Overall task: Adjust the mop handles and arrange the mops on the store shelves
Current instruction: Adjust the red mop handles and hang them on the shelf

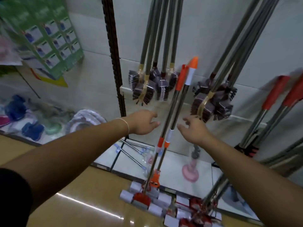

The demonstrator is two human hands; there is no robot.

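Both hands are open: the left hand [144, 122] and right hand [194, 131] flank two mops [173, 110] leaning upright against the wall [91, 71], neither touching. More mops [277, 102] lean at right, seemingly placed; the pair may need straightening.

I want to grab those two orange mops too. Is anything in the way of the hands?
No, nothing visible. The left hand and right hand are open on either side of the two mop handles, with only bare air between. The hanging brushes sit behind, against the wall.
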